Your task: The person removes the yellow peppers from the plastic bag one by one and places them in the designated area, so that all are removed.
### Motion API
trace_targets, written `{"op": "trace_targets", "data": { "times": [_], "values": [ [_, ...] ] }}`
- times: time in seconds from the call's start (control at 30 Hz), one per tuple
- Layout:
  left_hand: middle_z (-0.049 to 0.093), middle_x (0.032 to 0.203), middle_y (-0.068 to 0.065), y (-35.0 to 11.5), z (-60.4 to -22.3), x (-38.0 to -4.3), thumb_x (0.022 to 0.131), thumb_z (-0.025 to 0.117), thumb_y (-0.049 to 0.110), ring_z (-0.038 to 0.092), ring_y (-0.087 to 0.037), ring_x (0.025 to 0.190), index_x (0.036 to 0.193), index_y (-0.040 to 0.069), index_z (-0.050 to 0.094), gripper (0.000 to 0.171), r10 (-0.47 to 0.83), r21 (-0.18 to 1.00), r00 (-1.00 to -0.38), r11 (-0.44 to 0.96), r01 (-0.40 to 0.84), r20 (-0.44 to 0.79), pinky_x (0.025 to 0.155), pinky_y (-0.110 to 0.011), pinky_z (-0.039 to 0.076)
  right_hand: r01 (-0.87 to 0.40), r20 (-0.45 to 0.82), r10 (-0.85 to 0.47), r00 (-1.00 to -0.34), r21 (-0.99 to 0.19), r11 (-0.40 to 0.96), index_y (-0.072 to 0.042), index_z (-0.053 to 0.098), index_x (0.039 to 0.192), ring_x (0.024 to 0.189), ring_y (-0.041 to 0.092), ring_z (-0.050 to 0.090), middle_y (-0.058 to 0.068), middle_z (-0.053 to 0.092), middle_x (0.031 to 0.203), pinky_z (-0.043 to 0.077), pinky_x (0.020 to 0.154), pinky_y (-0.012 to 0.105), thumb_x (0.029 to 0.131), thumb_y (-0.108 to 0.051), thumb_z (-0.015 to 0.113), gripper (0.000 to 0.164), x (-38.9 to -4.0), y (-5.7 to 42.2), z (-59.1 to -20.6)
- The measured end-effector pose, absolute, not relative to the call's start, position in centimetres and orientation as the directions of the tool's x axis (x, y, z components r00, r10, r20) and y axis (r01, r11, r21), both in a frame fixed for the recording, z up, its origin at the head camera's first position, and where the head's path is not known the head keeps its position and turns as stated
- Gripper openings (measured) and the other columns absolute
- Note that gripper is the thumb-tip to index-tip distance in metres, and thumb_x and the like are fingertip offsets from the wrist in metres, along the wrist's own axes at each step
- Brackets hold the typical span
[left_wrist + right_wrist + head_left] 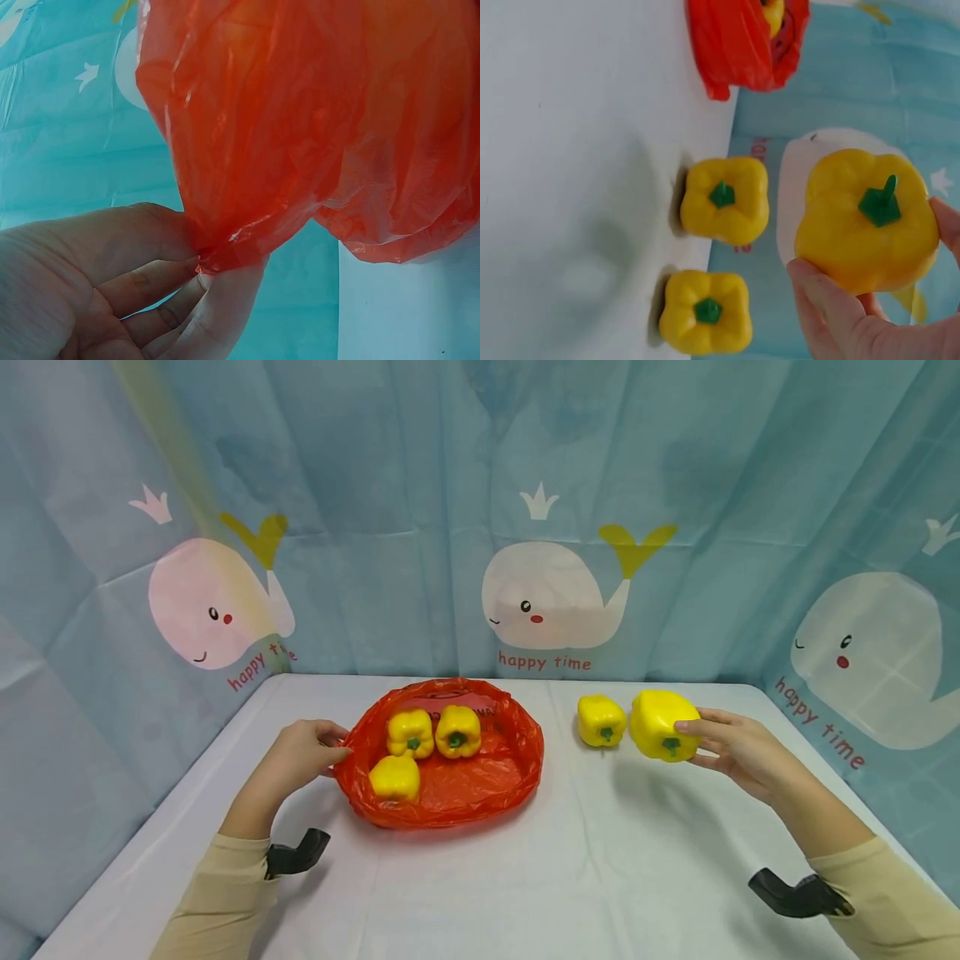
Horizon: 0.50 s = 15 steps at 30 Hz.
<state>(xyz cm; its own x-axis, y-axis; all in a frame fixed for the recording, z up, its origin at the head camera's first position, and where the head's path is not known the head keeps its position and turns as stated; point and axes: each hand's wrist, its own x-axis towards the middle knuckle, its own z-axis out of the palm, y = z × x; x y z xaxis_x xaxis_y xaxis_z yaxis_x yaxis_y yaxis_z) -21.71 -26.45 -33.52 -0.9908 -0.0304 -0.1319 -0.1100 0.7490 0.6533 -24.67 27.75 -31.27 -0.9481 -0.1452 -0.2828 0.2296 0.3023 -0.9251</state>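
Observation:
My left hand (303, 756) pinches the left rim of a red plastic bag (480, 802), the edge gathered between thumb and fingers in the left wrist view. The bag lies spread open on the table with three yellow bell peppers (458, 732) inside. My right hand (742, 747) holds another yellow bell pepper (866, 221) raised above the table, its green stem facing me. Two more peppers stand on the table in the right wrist view, a nearer-to-bag pepper (726, 199) and a farther pepper (706, 312); in the head view the held one hides the farther.
A white cloth covers the table (585, 877). Behind it and at both sides hangs a blue curtain (420, 593) printed with whales. Black straps (798, 893) circle both sleeved forearms.

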Motion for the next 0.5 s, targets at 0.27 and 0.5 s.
{"op": "trace_targets", "data": {
  "times": [0.27,0.5],
  "values": [
    [0.067,0.107,-0.024,-26.5,-33.5,-21.6,0.094,0.064,0.016,0.067,-0.019,0.081,0.126,-0.008,0.06,0.039,-0.036,0.646,-0.99,0.754,-0.118,-0.14,0.079,-0.041,0.063,0.199,-0.257,-0.147,-0.955,-0.925,0.322,0.003,0.01,0.157,0.118,0.012,0.054,-0.007,0.044,0.134,0.058,0.087,0.022,0.101,-0.037,0.056,0.083,-25.4,30.0,-31.2],
    [0.067,0.107,-0.024,-26.3,-33.4,-21.6,0.095,0.063,0.015,0.067,-0.019,0.082,0.126,-0.008,0.06,0.039,-0.035,0.651,-0.99,0.749,-0.119,-0.139,0.08,-0.041,0.062,0.239,-0.28,-0.095,-0.955,-0.921,0.306,0.001,0.01,0.158,0.136,0.033,0.035,-0.015,0.043,0.124,0.058,0.083,0.019,0.099,-0.04,0.058,0.086,-26.4,31.6,-31.4]
  ]
}}
